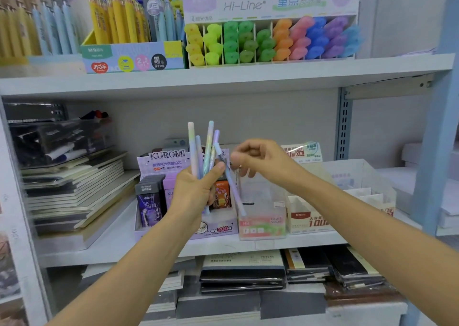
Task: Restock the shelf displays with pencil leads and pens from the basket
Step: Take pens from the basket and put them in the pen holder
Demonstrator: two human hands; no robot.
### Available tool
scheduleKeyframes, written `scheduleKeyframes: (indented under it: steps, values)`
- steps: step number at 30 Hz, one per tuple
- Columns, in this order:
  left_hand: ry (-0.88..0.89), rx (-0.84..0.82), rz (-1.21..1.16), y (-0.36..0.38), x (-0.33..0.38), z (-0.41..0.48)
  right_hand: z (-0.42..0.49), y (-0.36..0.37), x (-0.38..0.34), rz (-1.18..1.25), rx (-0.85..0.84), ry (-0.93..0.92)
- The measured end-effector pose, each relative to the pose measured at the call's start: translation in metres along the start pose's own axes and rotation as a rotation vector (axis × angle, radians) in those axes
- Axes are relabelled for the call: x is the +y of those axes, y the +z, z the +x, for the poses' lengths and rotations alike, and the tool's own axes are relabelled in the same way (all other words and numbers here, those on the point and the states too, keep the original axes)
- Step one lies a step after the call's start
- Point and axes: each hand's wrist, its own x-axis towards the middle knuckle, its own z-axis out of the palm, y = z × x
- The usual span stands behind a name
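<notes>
While the left grip (196,194) clasps upright pens (207,146), the right grip (258,159) pinches one slanted pen (234,191) — just beside

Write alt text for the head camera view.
A person's left hand grips a bunch of slim pastel plastic pens upright while the right hand pinches one tilted pale blue pen at its right edge. Behind them, a purple Kuromi cardboard pencil-lead display box sits on the white middle shelf.
</notes>
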Motion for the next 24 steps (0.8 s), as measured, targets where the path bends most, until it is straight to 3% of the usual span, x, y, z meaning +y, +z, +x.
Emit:
scheduleKeyframes:
  steps: [3,9,12,15,18,24]
  values:
    - [0.019,-0.002,0.053,0.004,-0.002,0.001,0.009,0.001,-0.003,0.092,0.123,0.011]
    - [0.005,-0.009,0.052,0.011,-0.003,0.006,0.017,-0.007,-0.004,0.145,0.076,0.006]
    - [-0.067,0.008,0.009,0.005,-0.002,0.011,0.026,-0.033,-0.003,0.167,0.247,-0.012]
    - [-0.111,-0.037,-0.074,0.0,-0.004,0.012,0.033,-0.047,0.009,0.051,0.346,0.031]
    - [-0.122,-0.098,-0.057,-0.004,-0.01,0.01,0.034,-0.037,0.03,-0.109,0.293,0.104]
    - [-0.146,-0.13,-0.067,-0.01,-0.017,0.009,0.047,-0.021,0.045,-0.283,0.24,0.075]
